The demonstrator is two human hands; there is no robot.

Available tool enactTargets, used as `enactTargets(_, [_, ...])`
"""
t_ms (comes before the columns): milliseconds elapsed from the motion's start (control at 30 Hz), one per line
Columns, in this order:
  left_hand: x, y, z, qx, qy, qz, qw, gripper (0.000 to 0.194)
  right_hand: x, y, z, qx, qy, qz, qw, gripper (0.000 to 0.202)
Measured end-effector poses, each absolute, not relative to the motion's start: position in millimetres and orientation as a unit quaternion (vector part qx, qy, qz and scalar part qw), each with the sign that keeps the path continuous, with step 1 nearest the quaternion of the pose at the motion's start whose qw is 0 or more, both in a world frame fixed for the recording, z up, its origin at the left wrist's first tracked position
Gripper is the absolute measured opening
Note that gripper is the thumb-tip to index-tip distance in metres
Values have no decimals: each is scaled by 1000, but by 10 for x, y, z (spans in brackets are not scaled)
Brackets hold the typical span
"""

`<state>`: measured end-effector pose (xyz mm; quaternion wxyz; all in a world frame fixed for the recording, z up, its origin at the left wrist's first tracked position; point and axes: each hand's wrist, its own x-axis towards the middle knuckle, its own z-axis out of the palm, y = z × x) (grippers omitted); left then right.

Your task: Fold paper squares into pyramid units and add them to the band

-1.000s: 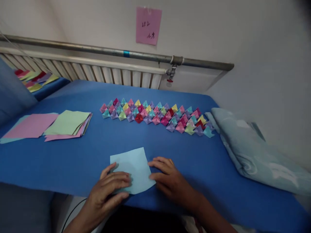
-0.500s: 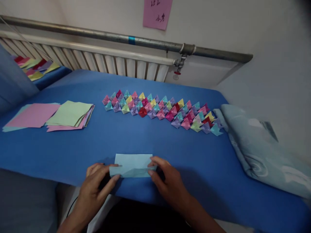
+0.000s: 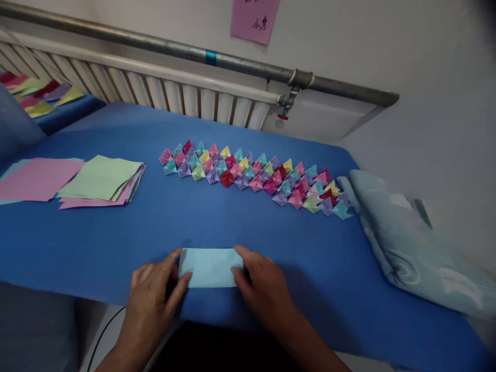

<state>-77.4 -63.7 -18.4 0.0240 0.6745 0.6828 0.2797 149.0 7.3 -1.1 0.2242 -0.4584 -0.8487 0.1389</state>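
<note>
A light blue sheet of paper [image 3: 211, 267], folded into a flat rectangle, lies on the blue surface close to me. At its left end, my left hand [image 3: 157, 289] grips it, thumb on the near part and index finger at the far corner. My right hand [image 3: 261, 281] holds the right end in the same way, index finger at the far corner and thumb on top. Beyond the paper stand rows of small folded paper boats [image 3: 256, 175] in many colours.
Left on the blue surface [image 3: 155, 227] lie a pile of green and pink paper [image 3: 103, 178] and pink sheets [image 3: 44, 178]. A folded grey-green blanket [image 3: 406, 253] rests at the right. Behind are a white radiator [image 3: 170, 95], a metal pipe [image 3: 155, 46] and a pink note [image 3: 254, 23].
The near edge strip that was lifted is now turned away, and the paper lies as a flat, even rectangle. Both index fingers have moved to its far corners. The view has shifted slightly.
</note>
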Motion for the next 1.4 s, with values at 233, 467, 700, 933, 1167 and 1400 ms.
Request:
enactTargets(233, [-509,-677,-52,774,544,321,-45,25,1508,24,-18,-458,-851,136,219,24])
enactTargets(467, [-307,-716,-90,831,480,282,12,31,1504,27,-8,-451,-857,139,210,17])
enactTargets(700, [-627,-914,-217,829,512,222,-21,41,1488,22,30,-460,-857,144,184,20])
enactTargets(933, [-752,-988,-188,772,577,250,-87,28,1488,1,111,-471,-841,201,176,21])
enactTargets(1167, [-408,-859,-69,810,488,325,-18,27,1482,-113,329,-497,-712,444,223,17])
enactTargets(1400, [-489,-676,-81,807,478,344,-46,21,1715,-179,433,-452,-789,294,296,19])
